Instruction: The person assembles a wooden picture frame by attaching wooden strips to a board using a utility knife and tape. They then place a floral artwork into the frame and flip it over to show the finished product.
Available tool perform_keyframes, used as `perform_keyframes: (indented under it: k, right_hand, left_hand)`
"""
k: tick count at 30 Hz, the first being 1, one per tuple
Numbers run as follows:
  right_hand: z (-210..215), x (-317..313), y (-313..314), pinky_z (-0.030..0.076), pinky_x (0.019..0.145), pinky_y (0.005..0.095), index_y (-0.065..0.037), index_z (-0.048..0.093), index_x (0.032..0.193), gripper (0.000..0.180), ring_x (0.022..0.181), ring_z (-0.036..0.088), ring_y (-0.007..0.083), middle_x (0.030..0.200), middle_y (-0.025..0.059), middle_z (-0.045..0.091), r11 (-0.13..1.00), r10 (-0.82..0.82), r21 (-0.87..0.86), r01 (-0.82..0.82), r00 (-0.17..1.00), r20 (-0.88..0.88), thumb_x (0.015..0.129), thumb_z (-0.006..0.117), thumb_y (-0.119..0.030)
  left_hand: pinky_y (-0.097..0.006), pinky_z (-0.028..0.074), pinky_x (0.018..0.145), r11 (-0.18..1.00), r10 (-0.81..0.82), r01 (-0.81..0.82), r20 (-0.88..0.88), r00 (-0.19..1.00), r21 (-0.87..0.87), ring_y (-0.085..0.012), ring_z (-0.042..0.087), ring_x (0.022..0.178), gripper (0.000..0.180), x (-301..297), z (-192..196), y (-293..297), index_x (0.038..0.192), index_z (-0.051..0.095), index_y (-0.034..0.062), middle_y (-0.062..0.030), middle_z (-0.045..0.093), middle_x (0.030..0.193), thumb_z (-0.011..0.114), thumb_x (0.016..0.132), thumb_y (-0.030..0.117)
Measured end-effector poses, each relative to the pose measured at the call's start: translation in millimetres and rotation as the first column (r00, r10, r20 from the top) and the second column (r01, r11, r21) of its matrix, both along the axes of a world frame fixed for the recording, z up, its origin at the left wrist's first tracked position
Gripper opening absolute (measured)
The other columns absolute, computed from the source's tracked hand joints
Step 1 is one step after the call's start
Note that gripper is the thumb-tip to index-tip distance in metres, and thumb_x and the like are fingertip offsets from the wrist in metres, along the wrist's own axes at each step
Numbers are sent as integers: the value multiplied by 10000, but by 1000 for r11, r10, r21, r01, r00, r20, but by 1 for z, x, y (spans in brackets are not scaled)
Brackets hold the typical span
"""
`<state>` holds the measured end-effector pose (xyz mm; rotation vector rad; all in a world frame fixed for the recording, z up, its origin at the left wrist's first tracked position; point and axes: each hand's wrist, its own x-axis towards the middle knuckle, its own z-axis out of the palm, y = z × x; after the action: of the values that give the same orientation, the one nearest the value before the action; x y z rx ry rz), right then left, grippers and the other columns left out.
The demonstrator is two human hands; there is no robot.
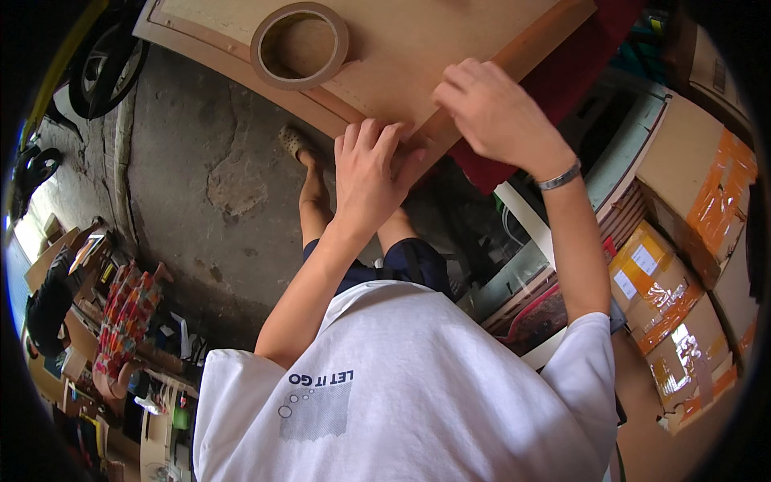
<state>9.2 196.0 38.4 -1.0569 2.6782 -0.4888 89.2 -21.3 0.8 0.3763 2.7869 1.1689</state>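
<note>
A wide roll of brown packing tape (pixel 336 64) lies flat on a light wooden board (pixel 393 48) in front of me. Along the board's right edge runs a smooth brown strip (pixel 540 38) that looks like tape. My left hand (pixel 371 165) rests at the near corner, its fingers apart and bent over the board, the thumb beside the strip's near end. Slightly farther and to the right, my right hand (pixel 498 116) is at the strip with curled fingers pressed together. Whatever they hold, if anything, is hidden. A grey band circles the right wrist.
Dark red cloth (pixel 490 165) hangs below the board's right side. Taped cardboard boxes (pixel 658 273) are stacked at the right. Worn concrete floor (pixel 189 177) lies to the left, with a wheel (pixel 104 72) at far left and cluttered shelves (pixel 165 402) at lower left.
</note>
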Motion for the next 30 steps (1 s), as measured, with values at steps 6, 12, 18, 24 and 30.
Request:
perform_keyframes:
  k: [6,12,18,24,30]
  right_hand:
    - [-2,-33,36,492,881,442,-69,574,1027,227,997,594,333,1043,113,575,997,-55,-50,52,997,-59,835,597,49]
    - [0,-39,35,490,877,437,-63,582,1013,183,984,602,322,1022,98,586,999,22,27,-22,1000,8,854,625,19]
    - [5,-41,34,473,887,407,-53,590,935,109,995,581,295,976,89,591,995,85,48,-85,996,8,860,665,-29]
    - [12,-40,36,471,945,404,-69,597,915,68,1068,579,279,1014,78,620,987,78,141,-80,997,19,893,657,-45]
    - [3,-23,45,436,1004,419,-104,622,1048,147,1139,568,284,1145,59,611,995,-79,56,87,987,-138,910,665,-84]
  left_hand:
    - [-419,422,838,1000,-10,10,15,1000,10,-304,560,966,357,-3,1,-2,1135,674,126,-67,607,1001,799,812,215]
    - [-413,420,824,1000,1,-2,33,999,20,-301,560,959,350,-4,1,-2,1125,680,126,-70,608,985,803,810,217]
    - [-412,423,827,1000,-6,5,48,999,13,-302,564,968,348,-5,3,-3,1122,681,127,-70,615,997,805,811,225]
    - [-413,424,839,1000,-14,15,65,998,-19,-300,570,986,326,-5,5,0,1085,698,141,-61,627,1001,813,803,260]
    - [-409,419,817,996,-4,17,151,989,-85,-277,601,960,178,-14,13,11,889,748,145,-42,679,881,813,768,259]
